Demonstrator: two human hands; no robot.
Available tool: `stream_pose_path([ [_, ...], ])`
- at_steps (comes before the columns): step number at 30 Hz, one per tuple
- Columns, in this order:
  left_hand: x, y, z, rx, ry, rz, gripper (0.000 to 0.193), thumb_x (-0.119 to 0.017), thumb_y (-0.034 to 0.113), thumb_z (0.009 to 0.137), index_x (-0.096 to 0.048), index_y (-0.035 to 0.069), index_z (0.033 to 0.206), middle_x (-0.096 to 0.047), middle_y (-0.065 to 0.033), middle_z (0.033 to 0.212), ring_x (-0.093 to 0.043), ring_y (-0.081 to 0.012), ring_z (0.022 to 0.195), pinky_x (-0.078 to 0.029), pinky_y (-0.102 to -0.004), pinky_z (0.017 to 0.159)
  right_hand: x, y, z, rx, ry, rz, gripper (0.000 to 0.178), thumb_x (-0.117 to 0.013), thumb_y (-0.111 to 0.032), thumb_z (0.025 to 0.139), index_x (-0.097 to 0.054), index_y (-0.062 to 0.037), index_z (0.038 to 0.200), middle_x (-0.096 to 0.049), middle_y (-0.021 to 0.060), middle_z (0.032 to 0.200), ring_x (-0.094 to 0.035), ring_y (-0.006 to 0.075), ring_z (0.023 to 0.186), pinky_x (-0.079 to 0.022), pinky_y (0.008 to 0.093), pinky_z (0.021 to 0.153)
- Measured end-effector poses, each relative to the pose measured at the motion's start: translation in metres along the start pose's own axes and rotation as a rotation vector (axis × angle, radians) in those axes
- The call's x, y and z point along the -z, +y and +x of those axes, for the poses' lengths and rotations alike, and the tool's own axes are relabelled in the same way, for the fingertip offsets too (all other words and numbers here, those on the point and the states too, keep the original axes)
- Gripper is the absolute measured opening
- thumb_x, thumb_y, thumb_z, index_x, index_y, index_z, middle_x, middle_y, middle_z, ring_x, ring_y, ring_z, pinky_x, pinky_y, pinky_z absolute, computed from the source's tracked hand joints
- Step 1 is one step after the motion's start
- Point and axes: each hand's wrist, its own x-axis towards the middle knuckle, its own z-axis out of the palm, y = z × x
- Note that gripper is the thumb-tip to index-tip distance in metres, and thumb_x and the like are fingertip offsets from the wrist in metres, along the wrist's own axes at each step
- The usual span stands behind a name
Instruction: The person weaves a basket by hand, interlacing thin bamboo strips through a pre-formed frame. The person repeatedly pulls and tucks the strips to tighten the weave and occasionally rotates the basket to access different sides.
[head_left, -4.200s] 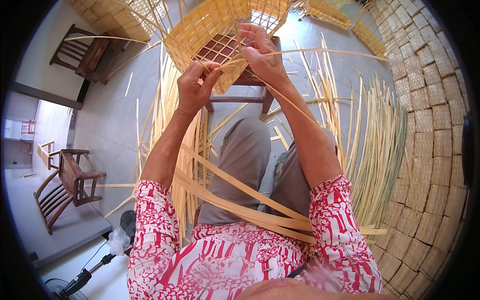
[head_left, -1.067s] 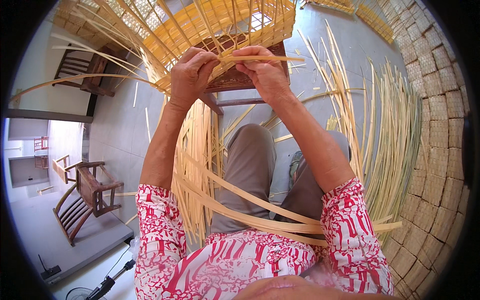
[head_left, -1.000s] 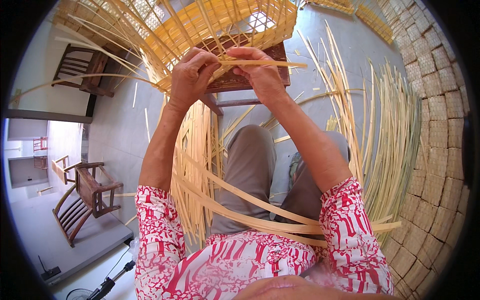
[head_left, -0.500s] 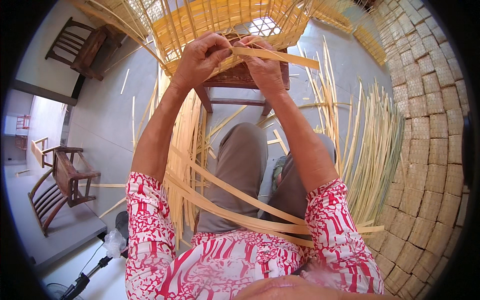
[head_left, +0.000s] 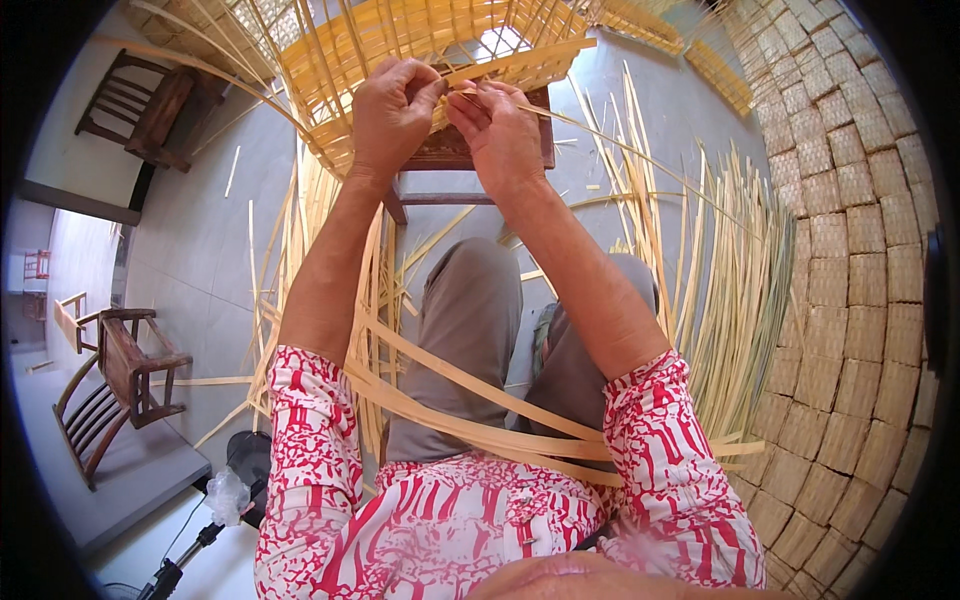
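Note:
A half-woven yellow bamboo basket (head_left: 330, 70), its upright strips sticking out, rests on a dark wooden stool (head_left: 440, 155). At its near edge my left hand (head_left: 393, 115) is closed, thumb and forefinger pinched on a flat bamboo strip (head_left: 545, 58). That strip slants up to the right, past my other hand. My right hand (head_left: 500, 135) sits just beside, its fingers closed on a thin bamboo sliver (head_left: 620, 142) that trails off to the right. The exact grip of both sets of fingertips is partly hidden.
Several loose bamboo strips (head_left: 470, 425) lie across my lap. A pile of bamboo strips (head_left: 740, 290) is on the floor at right, beside a wall of stacked woven pieces (head_left: 840, 270). Wooden chairs (head_left: 130, 365) stand at left, near a black stand (head_left: 185, 560).
The wide strip's free end has swung up, from pointing right to slanting up along the basket. A thin sliver now stretches right from my right hand, which has turned and shifted slightly left.

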Motion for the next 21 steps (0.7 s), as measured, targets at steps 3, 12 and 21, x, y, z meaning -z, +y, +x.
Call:
stream_pose_path([
  [3, -0.015, 0.005, -0.005, -0.093, 0.098, 0.209, 0.003, -0.071, 0.011, 0.083, -0.07, 0.008, 0.084, -0.062, -0.0093, 0.078, -0.064, -0.0272, 0.072, -0.05, -0.0377, 0.063, -0.001, 0.0, -0.003, 0.019, 0.027, -0.155, 0.01, -0.063, -0.014, 0.094, -0.056, -0.0114, 0.101, -0.062, 0.0034, 0.095, -0.06, 0.0131, 0.082, -0.051, 0.0276, 0.067],
  [12, -0.016, 0.001, -0.011, -0.216, -0.059, 0.559, 0.011, -0.067, 0.017, 0.088, -0.068, 0.012, 0.097, -0.068, -0.01, 0.097, -0.068, -0.0345, 0.08, -0.053, -0.0427, 0.064, 0.013, -0.018, 0.005, 0.011, -0.224, -0.432, 0.038, -0.077, -0.024, 0.09, -0.065, -0.0109, 0.124, -0.067, -0.0037, 0.099, -0.058, 0.0057, 0.086, -0.044, 0.0233, 0.066],
  [21, 0.018, -0.005, -0.018, -0.165, -0.124, 0.545, 0.02, -0.069, 0.031, 0.09, -0.069, 0.012, 0.085, -0.068, -0.0082, 0.081, -0.068, -0.0304, 0.073, -0.052, -0.042, 0.061, 0.039, -0.017, -0.003, -0.256, 0.103, -0.291, 0.034, -0.066, -0.033, 0.098, -0.061, -0.0065, 0.118, -0.069, 0.0058, 0.092, -0.063, 0.0133, 0.081, -0.053, 0.0292, 0.069],
])
